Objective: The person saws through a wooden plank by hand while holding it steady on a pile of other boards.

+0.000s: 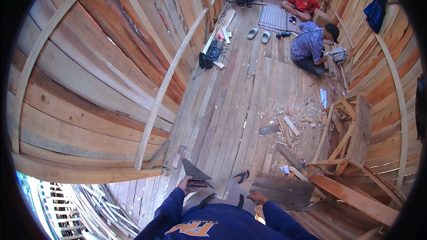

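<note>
My left hand (188, 185) is closed round the brown handle of a handsaw (194, 171). The saw's dark grey blade widens away from the handle, over the floorboards in front of my left leg. Beside my right thigh, my right hand (258, 197) has its fingers curled; whatever they may hold is hidden. Just beyond that hand lies a wide, dark wooden board (289, 192), its left end close to my fingers. I cannot tell whether they touch. My foot in a dark sandal (242, 176) rests on the planks between my hands.
An overturned wooden bench (351, 135) stands right, behind a long plank (356, 200). Offcuts and shavings (293, 122) litter the floor. Several people sit farther off, one in a patterned shirt (308, 42). Pale clogs (265, 37) and a dark bag (211, 55) lie ahead. An opening is lower left.
</note>
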`<state>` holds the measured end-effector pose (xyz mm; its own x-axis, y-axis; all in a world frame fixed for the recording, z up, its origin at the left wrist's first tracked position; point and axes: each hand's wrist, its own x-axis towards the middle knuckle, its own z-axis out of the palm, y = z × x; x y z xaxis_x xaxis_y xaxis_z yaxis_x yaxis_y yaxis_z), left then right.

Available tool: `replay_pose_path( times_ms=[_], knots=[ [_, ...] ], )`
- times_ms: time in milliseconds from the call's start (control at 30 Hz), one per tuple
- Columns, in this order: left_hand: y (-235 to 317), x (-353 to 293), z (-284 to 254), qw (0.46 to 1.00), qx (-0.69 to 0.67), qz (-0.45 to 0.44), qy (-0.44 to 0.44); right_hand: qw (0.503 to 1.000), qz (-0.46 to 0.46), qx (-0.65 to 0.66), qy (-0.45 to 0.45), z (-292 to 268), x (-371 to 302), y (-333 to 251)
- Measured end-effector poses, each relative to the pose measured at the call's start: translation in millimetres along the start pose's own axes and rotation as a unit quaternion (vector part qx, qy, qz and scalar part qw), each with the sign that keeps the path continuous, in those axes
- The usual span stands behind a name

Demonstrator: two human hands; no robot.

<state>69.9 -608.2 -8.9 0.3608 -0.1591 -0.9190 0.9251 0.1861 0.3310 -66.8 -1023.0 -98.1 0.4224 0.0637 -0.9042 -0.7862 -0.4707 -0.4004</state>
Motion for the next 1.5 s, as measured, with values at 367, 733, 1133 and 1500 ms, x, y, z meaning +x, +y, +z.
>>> replay_pose_path(
  times_ms=[367, 733, 1133, 1500],
  knots=[
    [-13.4, -35.2, -87.0, 0.995, -0.073, 0.047, -0.046, 0.981, -0.064, -0.14, 0.116, 37.7, 19.4, -30.7],
    [-55.2, -59.5, -173.6, 0.982, -0.182, 0.012, -0.04, 0.95, -0.189, -0.209, 0.135, 96.5, 38.2, -149.7],
    [-84.0, -92.8, -157.4, 0.922, -0.368, 0.124, 0.01, 0.828, -0.258, -0.49, 0.093, 4.6, 152.2, -137.5],
    [-164.0, -148.9, -189.7, 0.834, -0.503, 0.203, 0.104, 0.69, -0.421, -0.588, 0.003, 36.9, 156.8, -270.5]
  ],
)
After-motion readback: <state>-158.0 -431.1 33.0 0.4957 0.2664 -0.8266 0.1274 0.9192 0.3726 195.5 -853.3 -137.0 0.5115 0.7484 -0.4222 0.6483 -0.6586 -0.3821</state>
